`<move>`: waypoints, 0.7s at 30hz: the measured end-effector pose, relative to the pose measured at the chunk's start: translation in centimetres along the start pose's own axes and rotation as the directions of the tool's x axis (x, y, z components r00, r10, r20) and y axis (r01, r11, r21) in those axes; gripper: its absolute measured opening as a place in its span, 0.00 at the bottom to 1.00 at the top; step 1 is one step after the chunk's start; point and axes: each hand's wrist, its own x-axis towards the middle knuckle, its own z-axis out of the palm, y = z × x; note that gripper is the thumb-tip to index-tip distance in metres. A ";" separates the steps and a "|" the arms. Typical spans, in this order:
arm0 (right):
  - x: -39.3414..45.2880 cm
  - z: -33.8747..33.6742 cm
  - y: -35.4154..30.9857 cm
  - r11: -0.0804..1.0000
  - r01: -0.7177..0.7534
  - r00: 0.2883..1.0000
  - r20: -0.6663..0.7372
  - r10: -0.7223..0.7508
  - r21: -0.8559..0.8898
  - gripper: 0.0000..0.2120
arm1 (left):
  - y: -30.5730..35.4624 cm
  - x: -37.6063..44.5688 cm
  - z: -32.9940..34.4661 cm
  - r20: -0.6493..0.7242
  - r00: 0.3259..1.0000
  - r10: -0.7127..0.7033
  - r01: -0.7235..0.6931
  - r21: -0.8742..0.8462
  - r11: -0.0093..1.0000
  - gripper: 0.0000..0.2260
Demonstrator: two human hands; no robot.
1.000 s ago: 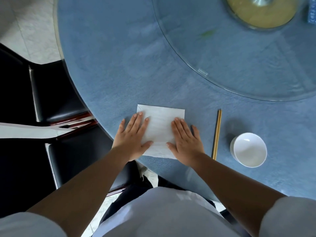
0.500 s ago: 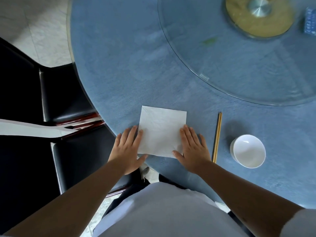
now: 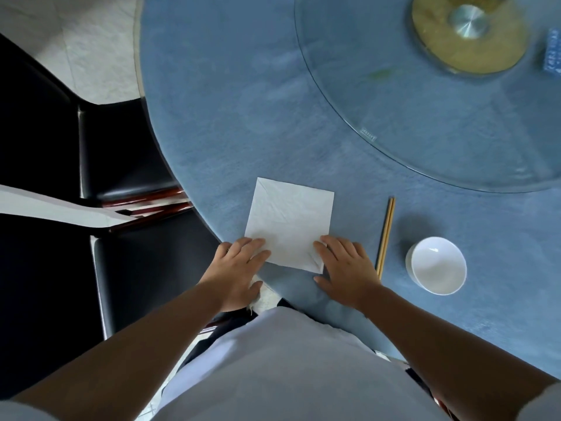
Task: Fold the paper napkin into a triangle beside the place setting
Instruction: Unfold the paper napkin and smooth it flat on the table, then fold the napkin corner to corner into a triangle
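1. The white square paper napkin (image 3: pixel 288 226) lies flat on the blue cloth-covered round table (image 3: pixel 230 117), just ahead of both hands, its near edge at the table's rim.
2. The left hand (image 3: pixel 235 268) sits at the napkin's near-left corner, fingers extended and close together, tips resting on or at the paper's edge; whether it pinches any paper I cannot tell.
3. The right hand (image 3: pixel 346 268) sits at the near-right corner, fingers loosely spread. That corner looks slightly lifted or turned over beside the fingertips (image 3: pixel 321 243), so this hand seems to be starting a pick-up, though a real pinch cannot be confirmed.
4. The relation that matters: the fold line for a triangle is likely the diagonal from the near-left corner to the far-right one. The near-right corner would then travel away and leftward from the right hand to the far-left corner, with the left hand pinning.
5. The pair of slim wooden chopsticks (image 3: pixel 386 235) lies just right of the right hand, pointing away from the person; the round white ceramic bowl (image 3: pixel 437 265) lies further right.
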 end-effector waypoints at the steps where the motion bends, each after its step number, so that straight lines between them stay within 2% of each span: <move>1: 0.2 -0.2 0.4 0.999 0.040 0.999 0.006 -0.040 -0.024 0.31 | 0.2 -0.1 0.1 0.001 0.999 -0.034 0.034 -0.046 0.998 0.30; 4: 0.9 -0.5 1.0 0.989 0.138 0.990 0.022 -0.137 -0.049 0.29 | 0.6 -0.2 0.1 -0.032 0.990 -0.135 0.126 -0.195 0.973 0.29; 6: 1.4 -0.6 0.9 0.986 0.161 0.987 0.025 -0.160 -0.041 0.30 | 1.1 0.0 0.0 -0.066 0.955 -0.290 0.263 -0.272 0.926 0.27; 7: 1.8 -0.7 0.8 0.989 0.148 0.989 0.018 -0.147 -0.024 0.30 | 1.4 0.3 -0.1 -0.086 0.914 -0.396 0.350 -0.327 0.878 0.25; 9: 3.1 -1.0 0.9 0.997 0.060 0.998 -0.014 -0.059 0.040 0.31 | 1.9 1.0 -0.6 -0.054 0.797 -0.602 0.498 -0.505 0.705 0.21; 11: 5.2 -1.7 1.3 0.989 -0.066 0.997 -0.036 0.072 0.132 0.31 | 2.0 1.8 -1.2 0.071 0.681 -0.729 0.586 -0.650 0.484 0.16; 13: 7.4 -2.5 1.9 0.960 -0.179 0.980 -0.049 0.194 0.216 0.30 | 1.6 2.6 -1.6 0.170 0.611 -0.774 0.641 -0.680 0.357 0.13; 16: 10.4 -3.5 2.7 0.907 -0.299 0.945 -0.039 0.325 0.296 0.29 | 0.8 3.4 -2.1 0.259 0.550 -0.794 0.683 -0.687 0.248 0.08; 18: 11.7 -3.8 3.1 0.897 -0.329 0.940 0.012 0.340 0.295 0.27 | 0.3 3.9 -2.3 0.296 0.530 -0.795 0.717 -0.658 0.233 0.04; 21: 12.7 -3.7 3.5 0.908 -0.331 0.942 0.037 0.334 0.257 0.24 | -0.4 4.5 -2.5 0.422 0.536 -0.731 0.779 -0.581 0.236 0.10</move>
